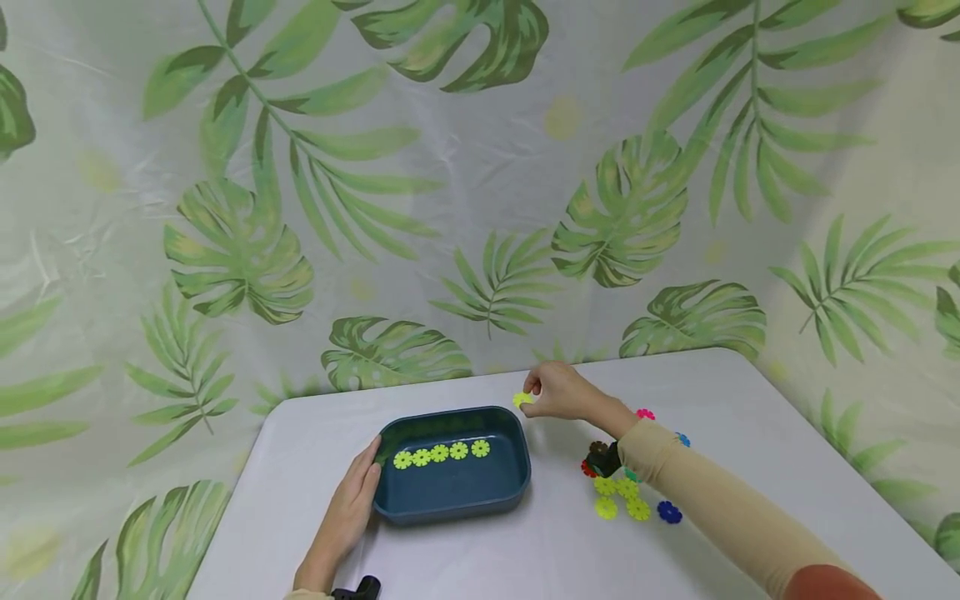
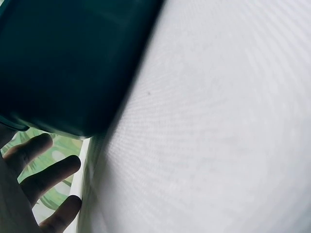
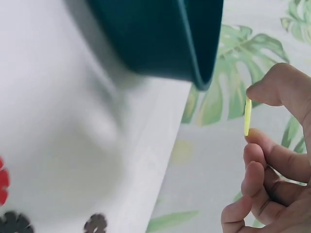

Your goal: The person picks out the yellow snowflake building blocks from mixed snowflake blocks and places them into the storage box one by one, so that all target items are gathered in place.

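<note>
My right hand point(image 1: 567, 392) pinches a yellow flower-shaped disc point(image 1: 522, 400) between thumb and finger, just off the back right corner of a dark teal plastic tub point(image 1: 450, 512). In the right wrist view the disc point(image 3: 248, 117) stands edge-on between the fingertips, beside the tub's rim. My left hand point(image 1: 352, 493) rests against the tub's left side with its fingers fairly straight. Spread fingers point(image 2: 51, 177) show beside the tub's wall in the left wrist view. Inside the tub, several yellow flower discs point(image 1: 439, 453) form a row across the middle of the floor.
More yellow flower discs point(image 1: 627, 488) lie on the white table point(image 1: 465, 567) right of the tub, under my right forearm. Around them are a dark blue disc point(image 1: 670, 512), a pink one point(image 1: 645, 414) and a red one point(image 1: 588, 468). A leaf-patterned curtain point(image 1: 480, 208) hangs behind the table.
</note>
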Demonstrator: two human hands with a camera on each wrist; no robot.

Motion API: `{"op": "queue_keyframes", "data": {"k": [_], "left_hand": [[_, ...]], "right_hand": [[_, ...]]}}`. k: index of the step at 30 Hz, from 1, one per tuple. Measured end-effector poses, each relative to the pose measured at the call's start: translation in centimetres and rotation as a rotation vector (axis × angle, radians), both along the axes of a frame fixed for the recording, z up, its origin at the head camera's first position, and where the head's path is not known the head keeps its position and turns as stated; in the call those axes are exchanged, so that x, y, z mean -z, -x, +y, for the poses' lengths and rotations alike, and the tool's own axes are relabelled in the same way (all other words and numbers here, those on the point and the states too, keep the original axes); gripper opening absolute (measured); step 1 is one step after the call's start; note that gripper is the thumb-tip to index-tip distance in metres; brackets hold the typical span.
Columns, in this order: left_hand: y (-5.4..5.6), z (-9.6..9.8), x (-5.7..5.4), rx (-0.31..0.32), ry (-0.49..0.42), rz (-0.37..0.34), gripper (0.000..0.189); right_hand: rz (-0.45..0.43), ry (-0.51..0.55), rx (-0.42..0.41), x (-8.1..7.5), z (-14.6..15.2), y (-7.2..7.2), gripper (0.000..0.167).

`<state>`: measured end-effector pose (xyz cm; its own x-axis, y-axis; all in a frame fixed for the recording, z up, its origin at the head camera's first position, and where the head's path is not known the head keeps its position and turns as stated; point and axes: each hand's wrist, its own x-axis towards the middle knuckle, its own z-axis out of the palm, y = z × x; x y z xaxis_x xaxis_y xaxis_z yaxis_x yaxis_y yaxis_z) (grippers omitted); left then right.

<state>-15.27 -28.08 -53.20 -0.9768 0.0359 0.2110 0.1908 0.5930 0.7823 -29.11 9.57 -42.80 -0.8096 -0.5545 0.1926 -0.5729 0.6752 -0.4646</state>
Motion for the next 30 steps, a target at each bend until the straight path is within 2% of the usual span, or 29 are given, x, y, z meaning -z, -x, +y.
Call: {"op": "queue_keyframes", "data": {"k": [8,19,30], "left_hand": [[0.0,0.1,0.1,-0.006,-0.014,-0.010,0.050],[0.1,0.2,0.0,-0.011,-0.015,-0.009,0.050],[0.1,0.0,-0.1,-0.007,-0.017,0.008,0.050]], "right_hand": [[0.019,-0.053,-0.117,-1.0,-4.7,0.0,0.018],[0.017,-0.127,-0.253,-0.4,-10.3,-0.4,0.020],[0.025,-0.213,-0.342,0.3,-14.7,-1.2,0.017]]}}
